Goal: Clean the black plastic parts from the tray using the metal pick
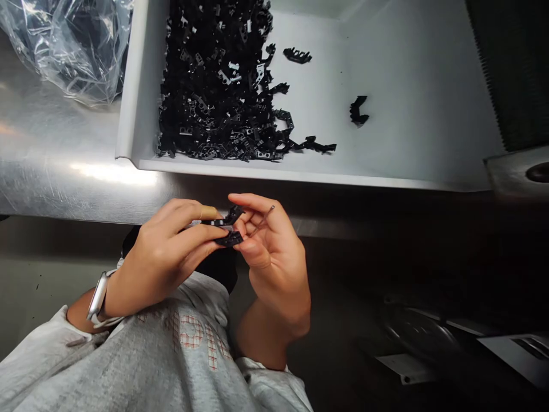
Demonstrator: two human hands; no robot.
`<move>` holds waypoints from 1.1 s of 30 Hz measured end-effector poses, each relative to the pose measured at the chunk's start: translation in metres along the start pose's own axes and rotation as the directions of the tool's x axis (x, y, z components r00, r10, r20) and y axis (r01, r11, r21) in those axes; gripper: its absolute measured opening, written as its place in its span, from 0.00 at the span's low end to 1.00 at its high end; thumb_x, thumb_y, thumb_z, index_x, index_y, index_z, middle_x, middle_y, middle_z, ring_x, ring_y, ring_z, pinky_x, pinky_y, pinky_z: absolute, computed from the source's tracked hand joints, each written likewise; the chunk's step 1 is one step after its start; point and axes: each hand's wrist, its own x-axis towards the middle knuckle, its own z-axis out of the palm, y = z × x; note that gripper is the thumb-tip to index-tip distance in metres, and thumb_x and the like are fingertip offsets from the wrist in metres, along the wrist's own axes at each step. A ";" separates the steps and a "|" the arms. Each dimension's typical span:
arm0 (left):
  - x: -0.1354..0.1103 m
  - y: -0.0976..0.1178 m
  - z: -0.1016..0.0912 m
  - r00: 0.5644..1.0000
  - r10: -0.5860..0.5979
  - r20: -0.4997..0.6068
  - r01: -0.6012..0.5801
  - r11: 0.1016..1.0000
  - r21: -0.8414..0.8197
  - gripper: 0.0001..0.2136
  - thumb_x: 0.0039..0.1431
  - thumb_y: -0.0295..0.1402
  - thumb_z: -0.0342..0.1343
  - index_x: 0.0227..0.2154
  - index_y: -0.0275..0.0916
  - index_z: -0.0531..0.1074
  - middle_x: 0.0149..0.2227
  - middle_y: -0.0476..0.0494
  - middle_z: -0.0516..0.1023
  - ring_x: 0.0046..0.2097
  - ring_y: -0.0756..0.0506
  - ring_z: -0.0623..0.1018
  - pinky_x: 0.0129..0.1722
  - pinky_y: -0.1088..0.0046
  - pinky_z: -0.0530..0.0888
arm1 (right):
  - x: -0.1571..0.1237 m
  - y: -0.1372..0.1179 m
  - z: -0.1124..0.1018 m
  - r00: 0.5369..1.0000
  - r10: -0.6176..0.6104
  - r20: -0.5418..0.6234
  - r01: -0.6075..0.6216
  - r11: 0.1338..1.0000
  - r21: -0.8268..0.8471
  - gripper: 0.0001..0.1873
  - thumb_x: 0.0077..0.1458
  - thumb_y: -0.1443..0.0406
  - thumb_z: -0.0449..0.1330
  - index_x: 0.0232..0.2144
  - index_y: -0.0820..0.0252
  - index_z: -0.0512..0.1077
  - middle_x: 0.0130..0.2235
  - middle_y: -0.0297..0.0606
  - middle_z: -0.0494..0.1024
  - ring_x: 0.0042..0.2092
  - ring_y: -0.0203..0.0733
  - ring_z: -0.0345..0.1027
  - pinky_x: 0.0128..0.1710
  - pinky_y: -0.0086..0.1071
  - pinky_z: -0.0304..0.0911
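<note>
My left hand [171, 246] and my right hand [270, 252] meet just below the steel table edge. Both pinch a small black plastic part [229, 224] between their fingertips. The right hand's fingers also hold a thin metal pin [262, 220] that sticks up to the right. A white watch band [98, 297] circles my left wrist. Above the hands a white tray [403, 103] holds a big heap of the same black plastic parts [214, 80].
Three loose black parts [358, 111] lie apart from the heap in the tray. A crumpled clear plastic bag [68, 46] lies on the steel table [55, 166] at the upper left. Dark machinery [429, 332] sits at the lower right.
</note>
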 end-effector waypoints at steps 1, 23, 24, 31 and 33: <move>0.000 0.001 -0.001 0.999 0.045 0.026 -0.048 0.994 0.096 0.05 0.62 0.25 0.61 0.40 0.36 0.78 0.44 0.39 0.83 0.47 0.44 0.79 0.48 0.68 0.77 | -0.001 0.000 0.003 1.000 0.007 -0.021 -0.008 0.999 -0.031 0.19 0.56 0.49 0.67 0.46 0.50 0.77 0.29 0.28 0.67 0.28 0.31 0.58 0.26 0.24 0.61; -0.015 -0.002 0.031 0.781 -0.516 0.351 0.460 0.095 -0.883 0.10 0.59 0.40 0.65 0.41 0.43 0.80 0.50 0.43 0.82 0.54 0.45 0.80 0.55 0.70 0.75 | 0.003 0.027 0.037 0.865 -0.083 -0.495 0.154 0.983 0.104 0.15 0.58 0.51 0.65 0.30 0.55 0.71 0.21 0.23 0.68 0.19 0.27 0.61 0.21 0.21 0.64; -0.014 -0.001 0.033 0.773 -0.524 0.358 0.453 0.061 -0.889 0.11 0.59 0.41 0.65 0.41 0.43 0.81 0.53 0.42 0.82 0.56 0.43 0.79 0.57 0.67 0.74 | 0.003 0.028 0.038 0.862 -0.080 -0.501 0.150 0.984 0.101 0.15 0.58 0.51 0.65 0.31 0.55 0.71 0.22 0.24 0.68 0.20 0.28 0.61 0.21 0.21 0.63; -0.009 0.002 0.033 0.842 -0.424 0.334 0.399 0.073 -0.914 0.06 0.62 0.39 0.62 0.37 0.46 0.82 0.60 0.43 0.78 0.60 0.40 0.77 0.62 0.57 0.71 | -0.002 0.026 0.039 0.874 0.012 -0.486 0.068 0.987 0.147 0.17 0.57 0.49 0.64 0.30 0.54 0.70 0.24 0.25 0.71 0.21 0.28 0.65 0.22 0.21 0.65; -0.008 0.002 0.032 0.844 -0.425 0.326 0.393 0.079 -0.916 0.07 0.62 0.40 0.62 0.36 0.45 0.81 0.57 0.42 0.80 0.56 0.41 0.80 0.58 0.57 0.75 | -0.003 0.024 0.039 0.893 0.071 -0.445 0.028 0.977 0.213 0.17 0.57 0.49 0.64 0.30 0.54 0.70 0.24 0.26 0.71 0.21 0.28 0.65 0.20 0.20 0.62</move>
